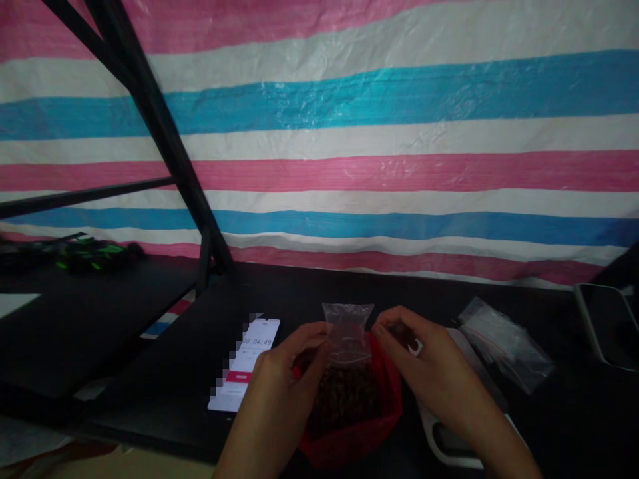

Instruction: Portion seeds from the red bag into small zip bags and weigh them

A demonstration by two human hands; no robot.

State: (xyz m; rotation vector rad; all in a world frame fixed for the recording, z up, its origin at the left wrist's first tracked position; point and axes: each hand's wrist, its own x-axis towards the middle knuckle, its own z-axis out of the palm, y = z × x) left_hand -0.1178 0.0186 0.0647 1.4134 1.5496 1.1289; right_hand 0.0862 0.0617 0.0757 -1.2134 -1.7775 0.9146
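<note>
A small clear plastic bag [348,331] stands spread between my two hands, its top flaring upward. My left hand [299,372] pinches its left edge between thumb and fingers. My right hand [417,349] is closed in a pinch at the bag's right edge; the exact contact of its fingertips is hard to see. Just beneath is a red bag [344,447] with its mouth open, filled with small brown pieces [349,396] whose kind I cannot make out in the dim light. The clear bag's lower end overlaps the pieces in view.
A lit phone [254,356] with a timer lies left of my hands. To the right are a white-rimmed device [449,452], partly under my right arm, several clear bags [504,342] and another dark-screened device [609,326]. Black frame bars [170,146] rise at left, near a green-black toy [94,253].
</note>
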